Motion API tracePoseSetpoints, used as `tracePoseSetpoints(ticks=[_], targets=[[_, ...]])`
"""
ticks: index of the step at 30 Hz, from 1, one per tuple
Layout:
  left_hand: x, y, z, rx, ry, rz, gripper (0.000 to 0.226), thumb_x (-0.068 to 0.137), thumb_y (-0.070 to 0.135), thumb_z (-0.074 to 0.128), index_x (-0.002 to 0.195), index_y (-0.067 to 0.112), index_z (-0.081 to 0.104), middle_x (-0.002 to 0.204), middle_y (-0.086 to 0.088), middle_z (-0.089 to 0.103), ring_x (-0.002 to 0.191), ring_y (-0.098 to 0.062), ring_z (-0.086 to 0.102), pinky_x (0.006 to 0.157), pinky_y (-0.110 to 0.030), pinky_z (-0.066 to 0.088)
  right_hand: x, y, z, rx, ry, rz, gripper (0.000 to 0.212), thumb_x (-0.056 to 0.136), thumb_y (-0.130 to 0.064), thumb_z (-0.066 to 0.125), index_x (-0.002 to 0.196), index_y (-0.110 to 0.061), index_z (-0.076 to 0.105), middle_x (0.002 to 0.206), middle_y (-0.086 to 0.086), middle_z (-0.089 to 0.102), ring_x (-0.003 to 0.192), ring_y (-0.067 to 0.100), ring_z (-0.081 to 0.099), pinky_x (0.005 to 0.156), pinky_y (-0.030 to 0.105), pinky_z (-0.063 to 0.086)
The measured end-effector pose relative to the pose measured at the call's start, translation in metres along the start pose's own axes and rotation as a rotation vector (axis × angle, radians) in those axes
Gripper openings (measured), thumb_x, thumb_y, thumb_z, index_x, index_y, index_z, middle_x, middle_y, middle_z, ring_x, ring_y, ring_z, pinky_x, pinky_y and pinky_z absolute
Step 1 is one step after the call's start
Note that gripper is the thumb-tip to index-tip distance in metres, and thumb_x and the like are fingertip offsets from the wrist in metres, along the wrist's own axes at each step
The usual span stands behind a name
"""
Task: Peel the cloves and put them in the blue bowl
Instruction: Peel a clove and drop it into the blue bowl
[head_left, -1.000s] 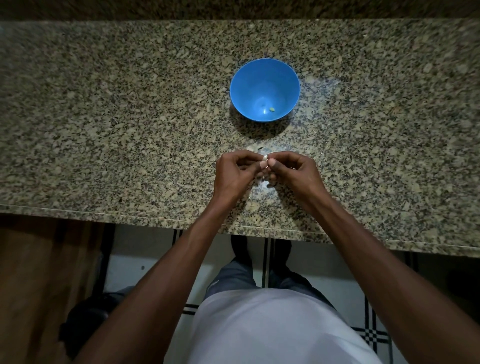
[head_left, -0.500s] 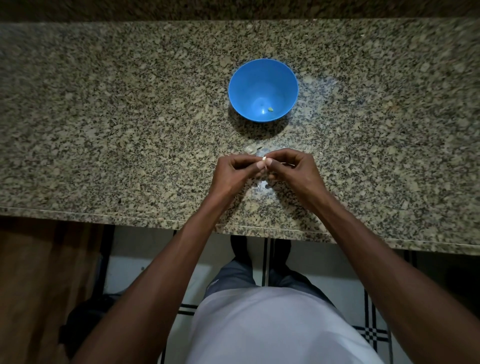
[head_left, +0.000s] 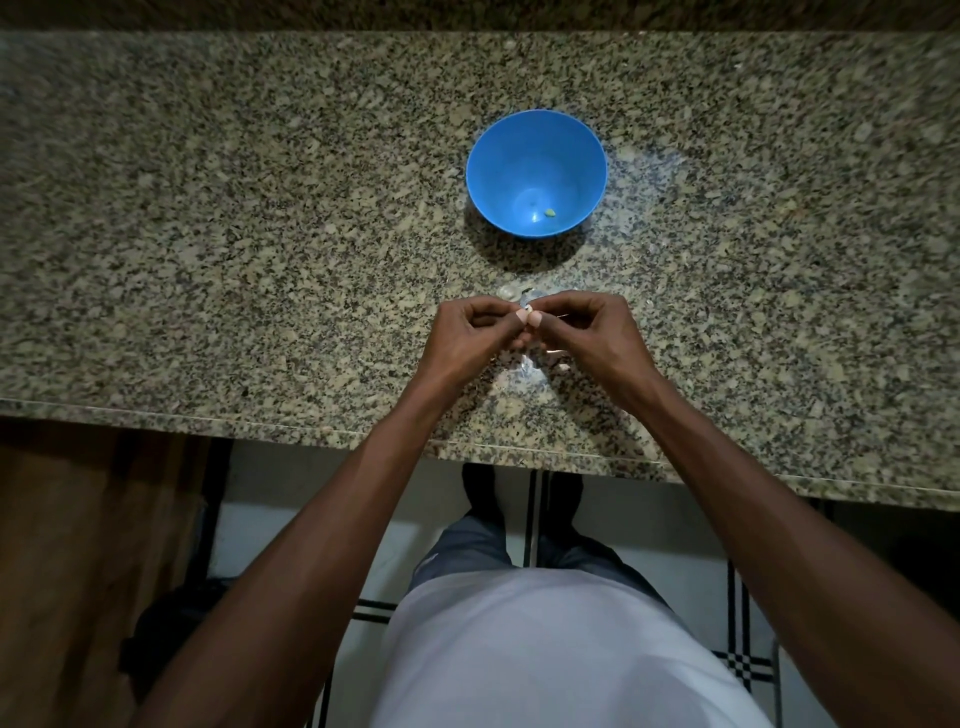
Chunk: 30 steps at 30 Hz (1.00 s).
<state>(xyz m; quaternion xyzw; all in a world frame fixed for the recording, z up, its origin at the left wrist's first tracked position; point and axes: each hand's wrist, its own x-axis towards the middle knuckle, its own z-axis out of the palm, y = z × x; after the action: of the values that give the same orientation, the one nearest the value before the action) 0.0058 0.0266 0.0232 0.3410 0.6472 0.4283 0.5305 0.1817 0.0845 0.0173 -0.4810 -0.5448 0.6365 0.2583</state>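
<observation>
Both the left hand (head_left: 470, 332) and right hand (head_left: 587, 332) pinch one small clove (head_left: 531, 314) just above the counter (head_left: 208, 234), near the blue bowl (head_left: 536, 171); a slipping fingernail could flick it off the edge

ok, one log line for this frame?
step: peeling | left hand + right hand: pinch clove | blue bowl: one piece inside

1. The bench (head_left: 260, 234) is speckled granite, polished, with a faint sheen beyond the hands.
2. The blue bowl (head_left: 498, 156), past the right hand (head_left: 587, 338), looks like smooth plastic, slightly glossy inside.
3. The floor (head_left: 649, 530) below the hands is pale, smooth tile with dark lines.
</observation>
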Motion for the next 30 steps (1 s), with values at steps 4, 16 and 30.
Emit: tracePoseSetpoints(ticks=[4, 16, 30], targets=[[0.000, -0.001, 0.001, -0.063, -0.007, -0.041, 0.022, 0.093, 0.010, 0.075, 0.109, -0.005, 0.075, 0.095, -0.023, 0.077, 0.083, -0.028, 0.073, 0.083, -0.035, 0.063, 0.002, 0.000, -0.004, -0.006, -0.026, 0.025, 0.013, 0.093, -0.018, 0.079, 0.105, -0.013, 0.080, 0.094, 0.007, 0.080, 0.089, 0.031, 0.075, 0.083, 0.049, 0.060], [-0.003, -0.007, 0.009, -0.019, 0.192, -0.051, 0.008, 0.085, 0.006, 0.082, 0.092, 0.009, 0.078, 0.087, -0.011, 0.078, 0.082, -0.027, 0.077, 0.075, -0.034, 0.064, 0.000, 0.009, -0.008, 0.399, 0.015, 0.242, 0.022, 0.098, -0.009, 0.070, 0.119, -0.003, 0.074, 0.099, 0.015, 0.077, 0.091, 0.026, 0.073, 0.093, 0.046, 0.060], [-0.008, -0.008, 0.018, 0.031, 0.100, 0.039, 0.021, 0.089, 0.012, 0.081, 0.105, 0.000, 0.075, 0.093, -0.013, 0.078, 0.082, -0.020, 0.077, 0.078, -0.032, 0.063, -0.006, 0.002, -0.011, 0.392, 0.027, 0.316, 0.017, 0.094, -0.007, 0.075, 0.111, -0.004, 0.075, 0.103, 0.014, 0.078, 0.096, 0.022, 0.072, 0.077, 0.025, 0.058]])
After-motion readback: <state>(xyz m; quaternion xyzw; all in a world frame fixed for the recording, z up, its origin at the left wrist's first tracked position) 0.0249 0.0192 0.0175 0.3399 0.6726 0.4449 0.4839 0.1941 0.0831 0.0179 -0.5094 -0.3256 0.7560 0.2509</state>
